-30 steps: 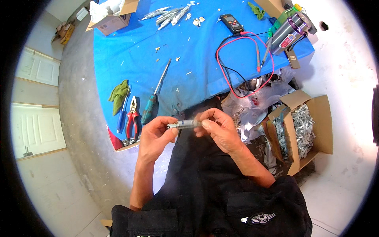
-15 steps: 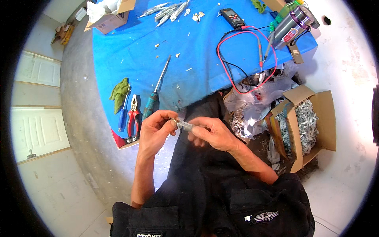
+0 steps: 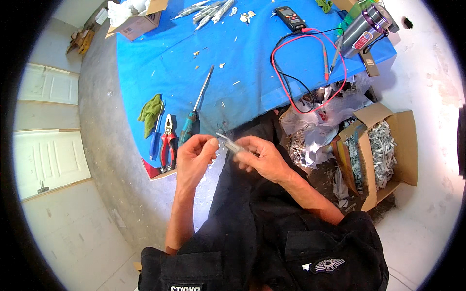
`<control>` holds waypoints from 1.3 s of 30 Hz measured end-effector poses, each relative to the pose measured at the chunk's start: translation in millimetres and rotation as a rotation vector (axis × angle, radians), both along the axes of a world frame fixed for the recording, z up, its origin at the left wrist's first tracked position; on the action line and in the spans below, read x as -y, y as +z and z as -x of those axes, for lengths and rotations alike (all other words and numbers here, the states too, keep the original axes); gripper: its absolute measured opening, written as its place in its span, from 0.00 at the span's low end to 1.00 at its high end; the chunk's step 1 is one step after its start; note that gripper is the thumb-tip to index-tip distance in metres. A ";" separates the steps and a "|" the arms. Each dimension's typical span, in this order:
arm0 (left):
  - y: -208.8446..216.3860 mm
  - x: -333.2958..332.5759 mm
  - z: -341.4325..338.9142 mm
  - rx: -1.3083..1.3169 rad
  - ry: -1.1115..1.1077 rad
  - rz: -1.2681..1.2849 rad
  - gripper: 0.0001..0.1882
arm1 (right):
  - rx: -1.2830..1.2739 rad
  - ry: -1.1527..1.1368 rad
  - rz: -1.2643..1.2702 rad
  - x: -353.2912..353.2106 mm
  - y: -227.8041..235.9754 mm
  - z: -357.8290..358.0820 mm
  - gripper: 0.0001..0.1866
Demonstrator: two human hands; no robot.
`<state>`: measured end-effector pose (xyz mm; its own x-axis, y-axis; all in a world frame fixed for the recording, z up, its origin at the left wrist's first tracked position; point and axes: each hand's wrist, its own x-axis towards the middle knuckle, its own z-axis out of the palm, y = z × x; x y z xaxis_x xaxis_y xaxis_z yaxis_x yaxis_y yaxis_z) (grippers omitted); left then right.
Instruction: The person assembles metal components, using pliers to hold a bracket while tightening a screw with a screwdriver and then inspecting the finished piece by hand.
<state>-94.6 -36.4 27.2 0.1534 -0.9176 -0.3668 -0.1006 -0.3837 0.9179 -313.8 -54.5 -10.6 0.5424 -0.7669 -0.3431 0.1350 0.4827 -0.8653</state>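
1. Head view: one blue sheet [image 3: 262, 53], creased and smooth, spreads before you, scattered with pale crumbs [image 3: 222, 65].
2. Two open cardboard boxes: the right box [image 3: 406, 145] is full of thin grey-white scraps [image 3: 382, 155]; the far-left box [image 3: 141, 26] holds crumpled white material.
3. Your right hand [image 3: 259, 157] is clamped on the tube's near end; your left hand [image 3: 193, 157] has thumb against fingers beside its far tip, and whether it grips anything you cannot tell.
4. One shiny metal flask [image 3: 357, 39], cylindrical, tilted.
5. Two screwdrivers, a teal one [image 3: 187, 128] and a blue one [image 3: 155, 140], flank one pair of red-handled pliers [image 3: 168, 131].
6. One black meter [image 3: 290, 19], boxy.
7. One grey tube [image 3: 233, 145], slim, between your hands above your lap; its long axis slants, the thin tip pointing forward and left.
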 end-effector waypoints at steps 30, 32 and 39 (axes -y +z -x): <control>-9.1 -6.9 -39.0 0.493 0.144 0.237 0.10 | -0.020 -0.195 -0.074 2.9 -25.1 -15.6 0.20; -3.7 -3.6 -43.8 0.699 0.128 0.307 0.09 | -0.021 -0.214 -0.103 4.9 -26.9 -16.1 0.19; 5.4 5.2 -45.7 1.043 0.038 0.343 0.12 | -0.034 -0.216 -0.138 11.8 -37.6 -22.8 0.18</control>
<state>-48.9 -41.5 32.6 0.2702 -0.9340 0.2337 -0.8829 -0.1436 0.4471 -290.9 -66.4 -48.2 0.3576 -0.8082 -0.4679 0.2198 0.5598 -0.7989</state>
